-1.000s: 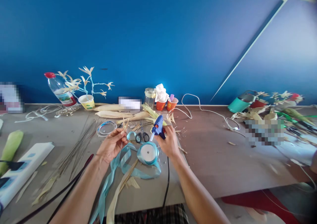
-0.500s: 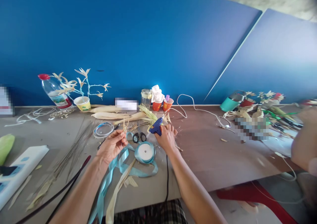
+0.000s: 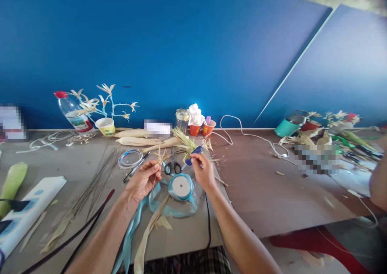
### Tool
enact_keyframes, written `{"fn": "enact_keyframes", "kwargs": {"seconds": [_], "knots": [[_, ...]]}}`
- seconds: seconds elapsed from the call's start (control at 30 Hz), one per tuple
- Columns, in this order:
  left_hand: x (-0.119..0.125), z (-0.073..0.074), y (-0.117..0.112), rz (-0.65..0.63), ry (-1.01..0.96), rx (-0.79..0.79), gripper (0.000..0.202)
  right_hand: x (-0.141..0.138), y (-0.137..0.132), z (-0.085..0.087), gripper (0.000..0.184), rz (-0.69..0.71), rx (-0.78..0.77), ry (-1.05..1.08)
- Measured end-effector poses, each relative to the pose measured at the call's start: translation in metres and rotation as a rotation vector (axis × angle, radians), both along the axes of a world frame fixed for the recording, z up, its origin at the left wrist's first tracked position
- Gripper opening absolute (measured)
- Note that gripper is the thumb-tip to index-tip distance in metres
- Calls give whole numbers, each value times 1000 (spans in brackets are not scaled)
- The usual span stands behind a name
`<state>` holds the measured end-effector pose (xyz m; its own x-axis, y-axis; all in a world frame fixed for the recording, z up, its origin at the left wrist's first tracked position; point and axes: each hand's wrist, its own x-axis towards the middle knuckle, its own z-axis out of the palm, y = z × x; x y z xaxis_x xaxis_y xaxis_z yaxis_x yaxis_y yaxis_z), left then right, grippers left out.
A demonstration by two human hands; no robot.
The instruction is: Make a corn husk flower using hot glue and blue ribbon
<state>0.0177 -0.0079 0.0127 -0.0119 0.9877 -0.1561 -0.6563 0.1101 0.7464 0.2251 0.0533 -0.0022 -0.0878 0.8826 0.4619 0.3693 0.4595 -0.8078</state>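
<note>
My left hand (image 3: 145, 176) pinches a small dried corn-husk flower (image 3: 159, 155) on a thin stem, its pale strips pointing up. My right hand (image 3: 205, 171) is closed at the blue glue gun (image 3: 196, 153), fingers at its near side and partly covering it. The black cord (image 3: 208, 221) runs down toward the table's front edge. Between my hands lie black-handled scissors (image 3: 173, 168) and a roll of light-blue ribbon (image 3: 180, 186). A loose ribbon tail (image 3: 133, 229) hangs below my left wrist, beside a long husk strip (image 3: 148, 237).
Behind are corn husks (image 3: 136, 141), a jar (image 3: 182, 120), red paper cups (image 3: 208, 128) and a husk-flower branch in a cup (image 3: 105, 126). Left are thin stems (image 3: 87, 185) and a power strip (image 3: 33, 205). Another person's arm (image 3: 379, 181) reaches in at right.
My right hand has shifted its hold on the glue gun, which now lies lower and at a different angle. My left hand keeps the husk flower. The view has turned slightly left.
</note>
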Motion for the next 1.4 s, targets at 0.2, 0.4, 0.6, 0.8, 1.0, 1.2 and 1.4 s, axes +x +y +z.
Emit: {"fn": "enact_keyframes", "kwargs": {"seconds": [0.2,0.4,0.6,0.8,1.0,1.2,1.4], "knots": [[10,1,-2,-54,32,-43,14,-30,-19,2,19,254,-118,103],[19,0,-2,-103,52,-79,16,-39,-25,2,15,293,-150,133],[23,-3,-2,-110,79,-111,19,-42,-26,1,12,291,-157,151],[24,-5,-1,-91,109,-114,22,-43,-27,-1,9,275,-172,179],[25,-6,-2,-86,193,-90,22,-42,-28,-1,8,278,-159,194],[28,-5,-3,-75,261,-67,25,-41,-30,3,7,284,-159,192],[33,-3,-5,-34,352,-55,30,-43,-28,2,8,329,-252,276]]}}
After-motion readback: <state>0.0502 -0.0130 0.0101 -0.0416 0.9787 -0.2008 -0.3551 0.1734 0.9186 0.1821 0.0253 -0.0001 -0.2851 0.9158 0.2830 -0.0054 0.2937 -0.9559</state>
